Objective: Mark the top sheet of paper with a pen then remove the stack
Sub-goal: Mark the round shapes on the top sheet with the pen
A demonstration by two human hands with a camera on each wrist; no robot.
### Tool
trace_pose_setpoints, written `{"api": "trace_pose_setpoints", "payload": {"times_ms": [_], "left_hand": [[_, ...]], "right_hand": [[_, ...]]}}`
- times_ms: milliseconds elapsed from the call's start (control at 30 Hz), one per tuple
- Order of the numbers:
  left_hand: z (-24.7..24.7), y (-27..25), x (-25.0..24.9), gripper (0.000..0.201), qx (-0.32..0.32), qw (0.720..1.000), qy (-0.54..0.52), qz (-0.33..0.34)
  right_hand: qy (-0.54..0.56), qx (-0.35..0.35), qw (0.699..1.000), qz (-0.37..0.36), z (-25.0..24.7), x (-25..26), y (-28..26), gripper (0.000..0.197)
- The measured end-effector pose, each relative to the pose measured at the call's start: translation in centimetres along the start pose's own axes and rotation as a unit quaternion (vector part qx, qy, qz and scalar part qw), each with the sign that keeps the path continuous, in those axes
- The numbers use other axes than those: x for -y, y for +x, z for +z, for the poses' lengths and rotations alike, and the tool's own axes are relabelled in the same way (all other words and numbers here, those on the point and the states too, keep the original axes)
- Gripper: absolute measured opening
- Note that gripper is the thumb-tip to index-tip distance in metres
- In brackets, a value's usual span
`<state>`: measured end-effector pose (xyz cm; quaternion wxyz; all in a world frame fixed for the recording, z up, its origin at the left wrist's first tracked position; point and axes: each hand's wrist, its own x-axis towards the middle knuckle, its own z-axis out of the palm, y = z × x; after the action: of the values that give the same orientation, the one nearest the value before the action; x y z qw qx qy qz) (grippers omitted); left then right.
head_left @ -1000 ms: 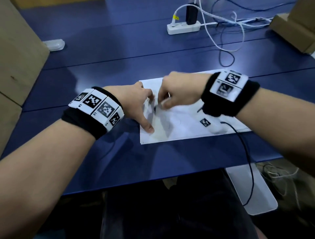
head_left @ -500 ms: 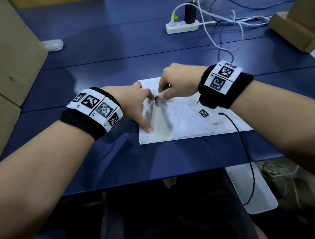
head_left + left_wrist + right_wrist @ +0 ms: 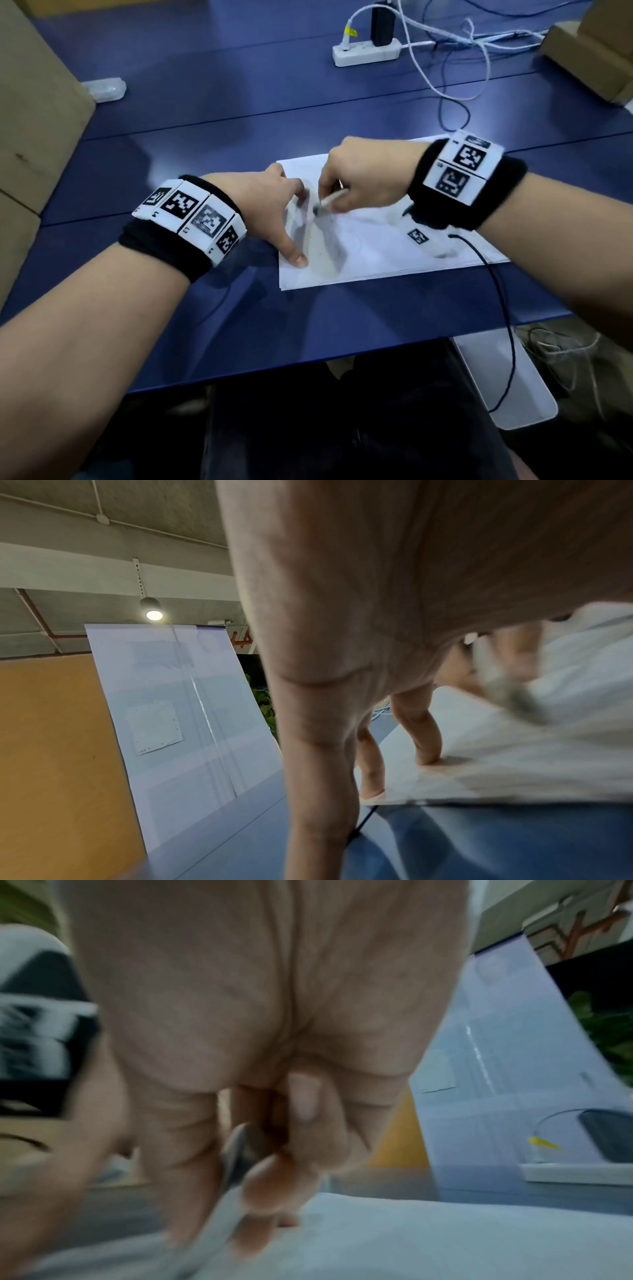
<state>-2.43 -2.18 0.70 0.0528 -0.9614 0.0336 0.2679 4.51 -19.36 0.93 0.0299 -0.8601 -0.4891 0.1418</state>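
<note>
A stack of white paper (image 3: 376,253) lies on the blue table (image 3: 239,137) in front of me. My left hand (image 3: 274,212) spreads its fingers on the stack's left edge; its thumb (image 3: 294,257) and fingertips (image 3: 428,758) press the top sheet (image 3: 548,750) down. My right hand (image 3: 363,181) grips a white pen (image 3: 330,202) with a dark tip, slanted down to the left, tip at the paper just right of my left hand. In the right wrist view the curled fingers (image 3: 274,1183) pinch the blurred pen (image 3: 236,1153) above the sheet (image 3: 411,1245).
A white power strip (image 3: 366,54) with a black plug and white cables sits at the back. Cardboard boxes stand at the far left (image 3: 30,120) and back right (image 3: 589,54). A small clear item (image 3: 104,89) lies at the back left. A black wire (image 3: 493,281) hangs off the front edge.
The right hand with the pen has shifted slightly across the upper left part of the sheet. The left hand keeps pressing the same edge of the stack.
</note>
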Motion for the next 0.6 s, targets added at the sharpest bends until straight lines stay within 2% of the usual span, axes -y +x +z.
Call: {"api": "trace_pose_setpoints", "payload": {"times_ms": [100,167,300,367,433,500,567,600], "left_hand": [[0.1,0.0,-0.1,0.125,-0.004,1.0,-0.005,0.001],[0.0,0.0,-0.2,0.127,-0.003,1.0,-0.002,0.002],[-0.1,0.0,-0.1,0.126,0.005,1.0,0.003,0.002],[-0.1,0.0,0.0,0.128,0.004,1.0,0.002,0.002],[-0.1,0.1,0.0,0.128,0.005,1.0,0.001,0.002],[0.0,0.1,0.0,0.13,0.006,1.0,-0.001,0.0],[0.0,0.1,-0.2,0.133,0.006,1.0,0.002,-0.001],[0.0,0.0,-0.3,0.132,0.007,1.0,0.003,-0.002]], "right_hand": [[0.021,0.081,0.995,-0.051,0.6,1.6,-1.6,0.02],[0.027,0.096,0.994,-0.047,0.5,1.8,-1.6,0.018],[0.008,-0.006,0.999,0.038,-0.3,0.0,0.4,0.017],[0.002,-0.028,0.999,0.043,-0.2,-0.6,0.6,0.02],[-0.005,0.0,1.0,0.004,0.1,-0.1,-0.3,0.022],[0.01,0.072,0.997,-0.03,0.4,0.7,-1.4,0.023],[0.03,0.122,0.992,-0.029,0.4,1.2,-1.9,0.024],[0.032,0.117,0.992,-0.025,0.2,1.1,-1.6,0.024]]}}
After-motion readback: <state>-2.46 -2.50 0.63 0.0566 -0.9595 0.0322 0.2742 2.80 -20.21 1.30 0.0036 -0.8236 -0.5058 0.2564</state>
